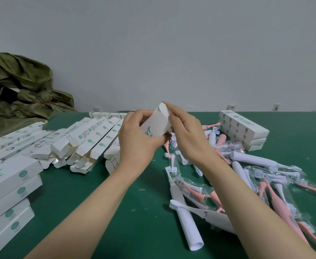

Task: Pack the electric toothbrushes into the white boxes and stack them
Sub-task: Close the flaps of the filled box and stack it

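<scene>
Our left hand (136, 139) is wrapped round the box (157, 122), holding it up off the table. Our right hand (187, 131) pinches its top flap (162, 107). Looks like we're closing this end, so next is tucking the flap in squarely. Toothbrushes (247, 176) lie under the right hand, with the stack (243, 129) just beyond.

Green table (134, 212) bears white boxes (89, 143) and toothbrushes (247, 184).

White box (156, 122) in both hands' grip, left (137, 139), right (188, 131), above green table (134, 212).
</scene>
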`<state>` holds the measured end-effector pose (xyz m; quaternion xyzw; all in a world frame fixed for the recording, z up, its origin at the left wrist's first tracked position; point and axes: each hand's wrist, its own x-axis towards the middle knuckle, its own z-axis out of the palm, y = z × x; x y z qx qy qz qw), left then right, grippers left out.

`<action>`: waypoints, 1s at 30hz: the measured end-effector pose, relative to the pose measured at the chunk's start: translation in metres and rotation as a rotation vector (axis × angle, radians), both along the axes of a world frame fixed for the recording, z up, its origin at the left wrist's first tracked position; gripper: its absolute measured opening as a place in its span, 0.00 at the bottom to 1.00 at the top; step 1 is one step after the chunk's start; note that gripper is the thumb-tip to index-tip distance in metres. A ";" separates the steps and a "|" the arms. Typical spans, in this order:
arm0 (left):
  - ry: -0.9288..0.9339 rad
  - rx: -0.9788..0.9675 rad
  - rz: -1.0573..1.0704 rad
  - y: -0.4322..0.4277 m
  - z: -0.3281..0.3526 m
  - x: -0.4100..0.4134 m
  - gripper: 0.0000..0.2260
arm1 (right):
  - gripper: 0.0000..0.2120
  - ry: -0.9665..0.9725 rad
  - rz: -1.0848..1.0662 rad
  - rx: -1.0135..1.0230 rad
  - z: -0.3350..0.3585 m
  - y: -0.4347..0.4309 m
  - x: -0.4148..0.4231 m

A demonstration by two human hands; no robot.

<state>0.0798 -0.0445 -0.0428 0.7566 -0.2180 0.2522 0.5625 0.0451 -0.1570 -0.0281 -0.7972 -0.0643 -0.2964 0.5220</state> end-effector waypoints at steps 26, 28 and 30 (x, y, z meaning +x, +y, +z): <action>-0.214 0.534 -0.139 0.018 0.008 0.017 0.33 | 0.37 0.178 0.100 -0.623 0.008 -0.029 -0.009; -0.211 0.572 -0.128 0.019 0.008 0.017 0.37 | 0.30 0.082 0.028 -0.633 0.007 -0.031 -0.008; -0.268 0.637 -0.039 0.018 0.005 0.016 0.39 | 0.26 0.009 -0.069 -0.570 0.008 -0.036 -0.006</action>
